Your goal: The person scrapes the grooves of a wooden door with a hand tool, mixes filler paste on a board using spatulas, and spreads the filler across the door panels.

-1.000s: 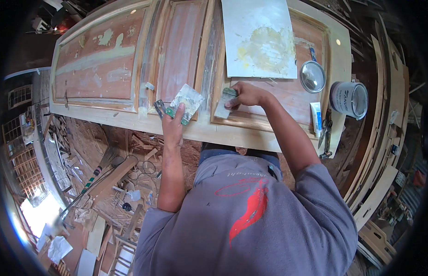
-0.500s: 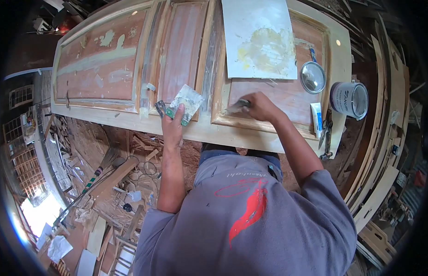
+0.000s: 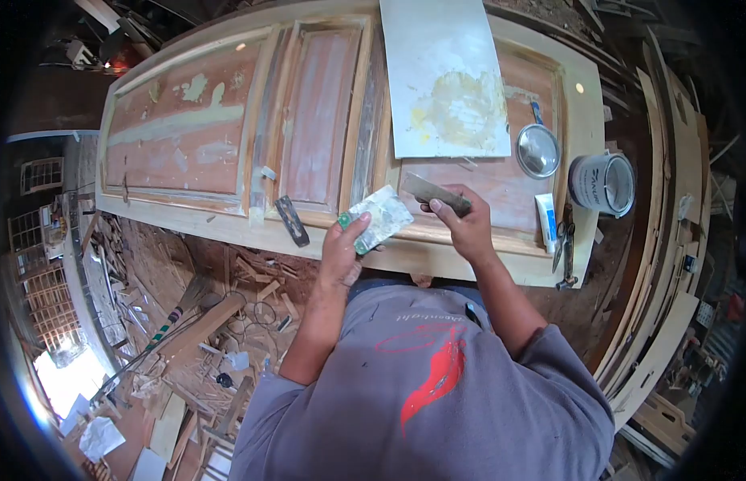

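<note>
1. Two flat scrapers are held over the near edge of a panelled wooden door: a wide, putty-smeared scraper (image 3: 386, 218) with green at its corners, and a greyish scraper (image 3: 429, 189) just beside it.
2. The left hand (image 3: 341, 250) is closed around the smeared scraper, thumb pressed on its face.
3. The right hand (image 3: 472, 228) is closed in a pinch on the greyish scraper, its blade pointing left, towards the other.
4. Below them lies the door (image 3: 314, 116), its reddish panels patched with pale filler.
5. On the door, left of the hands, rests a dark tool (image 3: 292, 221); beyond them lies a stained white board (image 3: 445, 80).
6. To the right on the door are a round lid (image 3: 538, 151), a white-and-blue tube (image 3: 546, 223) and scissors (image 3: 562, 244).
7. A can (image 3: 602, 184) stands beside the door's right end.
8. Wood scraps (image 3: 188, 337) litter the ground at lower left.
</note>
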Available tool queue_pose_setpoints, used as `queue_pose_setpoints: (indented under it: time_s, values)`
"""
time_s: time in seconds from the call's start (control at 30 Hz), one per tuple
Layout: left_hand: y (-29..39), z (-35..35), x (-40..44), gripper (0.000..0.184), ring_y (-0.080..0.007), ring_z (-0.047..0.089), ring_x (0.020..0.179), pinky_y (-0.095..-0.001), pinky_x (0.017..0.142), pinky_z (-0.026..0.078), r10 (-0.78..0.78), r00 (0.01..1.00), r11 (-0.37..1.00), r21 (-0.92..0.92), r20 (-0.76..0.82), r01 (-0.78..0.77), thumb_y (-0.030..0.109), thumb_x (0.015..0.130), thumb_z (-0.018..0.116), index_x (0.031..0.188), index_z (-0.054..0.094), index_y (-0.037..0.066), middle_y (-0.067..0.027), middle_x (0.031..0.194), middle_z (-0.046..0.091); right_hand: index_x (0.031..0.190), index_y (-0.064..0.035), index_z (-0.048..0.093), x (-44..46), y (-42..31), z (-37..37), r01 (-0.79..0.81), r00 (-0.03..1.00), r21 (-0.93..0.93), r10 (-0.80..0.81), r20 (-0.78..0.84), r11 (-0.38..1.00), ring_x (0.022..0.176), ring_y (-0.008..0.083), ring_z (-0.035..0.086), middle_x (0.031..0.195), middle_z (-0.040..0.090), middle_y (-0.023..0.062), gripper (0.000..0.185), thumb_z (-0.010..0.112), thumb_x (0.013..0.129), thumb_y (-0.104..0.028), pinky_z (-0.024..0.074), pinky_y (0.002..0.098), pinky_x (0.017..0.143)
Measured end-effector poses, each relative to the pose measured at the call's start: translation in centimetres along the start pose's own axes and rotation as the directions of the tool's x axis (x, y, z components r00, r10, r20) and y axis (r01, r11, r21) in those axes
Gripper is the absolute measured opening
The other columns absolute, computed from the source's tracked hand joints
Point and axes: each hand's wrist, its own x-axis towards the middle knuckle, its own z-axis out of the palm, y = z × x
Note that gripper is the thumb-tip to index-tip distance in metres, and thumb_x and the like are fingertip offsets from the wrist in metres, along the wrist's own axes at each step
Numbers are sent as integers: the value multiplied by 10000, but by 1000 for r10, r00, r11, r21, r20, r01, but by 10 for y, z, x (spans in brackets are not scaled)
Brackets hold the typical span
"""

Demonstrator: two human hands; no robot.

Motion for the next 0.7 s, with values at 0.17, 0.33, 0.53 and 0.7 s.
queue_pose_setpoints:
  time_s: [0.17,0.33,0.53,0.7]
  values:
    - [13,38,-13,281,-139,744,866,-289,668,617,162,986,987,-1,43,-162,188,1060,645,1258,689,-6,-81,1067,770,1195,10,714,-30,-30,15,229,966,-300,-254,-49,926,973,126,714,1039,784,104,202,712,999,-40,562,287,872]
    - [23,62,-25,238,-136,737,845,-293,676,611,244,965,968,37,96,-249,161,1059,640,1218,696,-8,-85,1043,767,1200,14,703,-44,-41,22,391,897,-264,-429,-105,882,988,131,704,1085,771,108,195,712,1007,-13,561,282,881]
    - [32,78,-36,255,-113,722,835,-279,702,611,287,938,949,80,193,-306,161,1064,643,1241,700,-13,-67,1039,764,1220,29,698,-59,-52,17,486,818,-305,-550,-171,819,1018,174,738,1089,782,142,213,684,1008,24,575,304,906]
    - [33,92,-42,269,-105,719,851,-267,734,599,316,922,938,74,223,-339,158,1065,641,1258,699,-20,-64,1054,763,1239,40,690,-71,-57,11,485,821,-367,-558,-123,794,1068,199,733,1109,772,152,223,658,1018,45,574,329,942]
